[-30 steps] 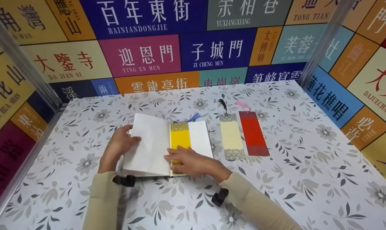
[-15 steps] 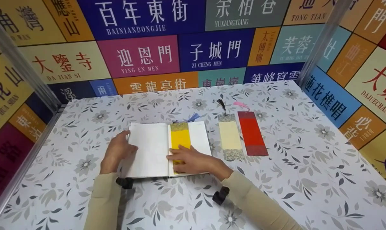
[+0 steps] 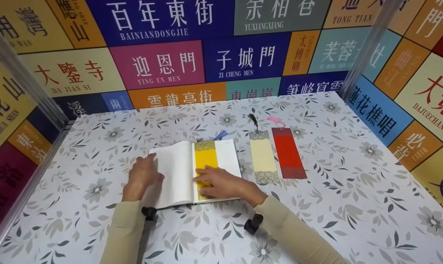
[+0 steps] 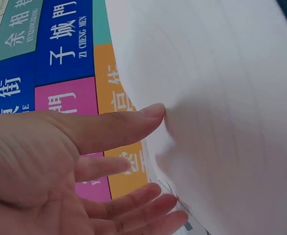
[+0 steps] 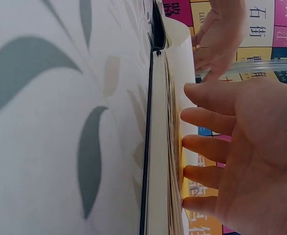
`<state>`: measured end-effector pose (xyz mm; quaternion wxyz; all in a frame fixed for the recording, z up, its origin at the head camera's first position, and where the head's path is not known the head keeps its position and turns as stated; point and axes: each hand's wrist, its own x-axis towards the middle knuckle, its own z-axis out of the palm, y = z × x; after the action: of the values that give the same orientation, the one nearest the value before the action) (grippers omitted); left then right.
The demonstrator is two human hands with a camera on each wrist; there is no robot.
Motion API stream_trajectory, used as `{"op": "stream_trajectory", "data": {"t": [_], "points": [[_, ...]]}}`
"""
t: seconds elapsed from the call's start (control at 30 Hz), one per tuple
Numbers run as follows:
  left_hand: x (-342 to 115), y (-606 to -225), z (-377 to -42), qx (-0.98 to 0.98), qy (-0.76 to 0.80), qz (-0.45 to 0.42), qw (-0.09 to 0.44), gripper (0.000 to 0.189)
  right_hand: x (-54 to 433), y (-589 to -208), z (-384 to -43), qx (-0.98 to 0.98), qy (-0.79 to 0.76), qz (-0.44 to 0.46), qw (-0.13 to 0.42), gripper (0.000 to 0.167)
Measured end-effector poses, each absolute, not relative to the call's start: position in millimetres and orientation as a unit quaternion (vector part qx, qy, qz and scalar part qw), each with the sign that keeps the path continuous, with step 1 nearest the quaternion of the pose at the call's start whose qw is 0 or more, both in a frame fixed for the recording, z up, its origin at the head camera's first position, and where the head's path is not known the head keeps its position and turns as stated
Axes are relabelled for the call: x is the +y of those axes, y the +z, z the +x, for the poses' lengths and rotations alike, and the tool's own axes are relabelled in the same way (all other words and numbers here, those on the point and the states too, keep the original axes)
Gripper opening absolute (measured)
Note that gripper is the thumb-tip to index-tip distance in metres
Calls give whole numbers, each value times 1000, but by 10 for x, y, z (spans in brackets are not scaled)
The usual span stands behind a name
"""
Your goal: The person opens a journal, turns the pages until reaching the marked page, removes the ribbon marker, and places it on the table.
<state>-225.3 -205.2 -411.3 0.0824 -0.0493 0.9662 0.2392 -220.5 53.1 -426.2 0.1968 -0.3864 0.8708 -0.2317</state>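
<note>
An open book [image 3: 174, 176] with blank white pages lies on the table. Along the spine, on its right page, is a yellow bookmark [image 3: 206, 157] with patterned ends and a blue tassel [image 3: 220, 135] past the top edge. My right hand [image 3: 221, 183] rests on the lower part of this bookmark, fingertips spread and pressing. At the left page's outer edge is my left hand [image 3: 142, 178]. Its thumb [image 4: 151, 112] touches the page, which bows up towards the spine. In the left wrist view, its other fingers extend loosely by the page edge.
Right of the book lie a cream bookmark [image 3: 263, 156] with a black tassel and a red bookmark [image 3: 289, 154] with a pink tassel. A floral cloth covers the table [image 3: 192, 238]. Panels with large characters [image 3: 247, 58] stand behind and at both sides.
The raised left page came down flat, then bowed up near the spine. My left hand has shifted slightly right with it. My right hand stays on the yellow bookmark.
</note>
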Motion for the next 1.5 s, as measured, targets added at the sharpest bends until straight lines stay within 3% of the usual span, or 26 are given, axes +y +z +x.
{"op": "stream_trajectory", "data": {"t": [0.2,0.37,0.57,0.77,1.0,1.5], "points": [[-1971,-4145,-2269,957,249,98,115,73,567,-4289,-2246,879,-250,-367,175,44],[-1947,-4152,-2257,948,237,122,175,60,578,-4308,-2279,880,-282,-345,164,40],[-1956,-4153,-2257,947,224,148,178,50,577,-4348,-2320,878,-337,-311,139,37],[-1907,-4149,-2261,943,220,67,240,69,571,-4400,-2402,879,-399,-242,96,33],[-1842,-4142,-2262,939,178,50,290,93,590,-4413,-2478,872,-458,-126,118,39],[-1812,-4135,-2215,940,172,52,289,95,665,-4405,-2553,835,-528,-44,146,40]]}}
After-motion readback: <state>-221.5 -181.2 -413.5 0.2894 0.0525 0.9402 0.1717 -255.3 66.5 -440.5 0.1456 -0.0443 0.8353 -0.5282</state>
